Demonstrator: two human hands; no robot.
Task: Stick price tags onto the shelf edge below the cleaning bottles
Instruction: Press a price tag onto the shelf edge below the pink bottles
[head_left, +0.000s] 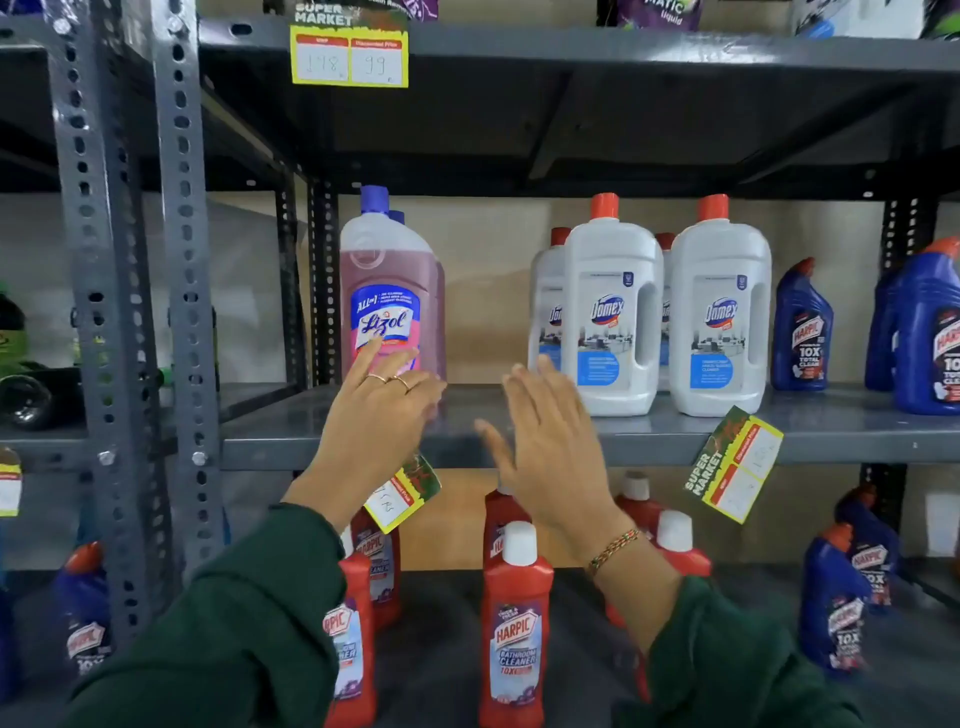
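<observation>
- Your left hand (382, 415) is spread flat, fingers open, over the grey shelf edge (639, 441); a price tag (404, 493) hangs tilted just beneath your wrist, though whether you touch it I cannot tell.
- Your right hand (545, 431) is open and empty, close beside the left, with bare shelf between them.
- A second tag (735, 462) hangs crooked from the edge below the Domex bottles (670, 312).
- Count: four white Domex bottles, two pink Lizol bottles (389, 291), three tags including the upper shelf's (349, 57).

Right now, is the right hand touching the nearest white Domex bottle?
Cannot tell. In the head view the right hand overlaps the Domex bottle edge, with depth unclear.
</observation>
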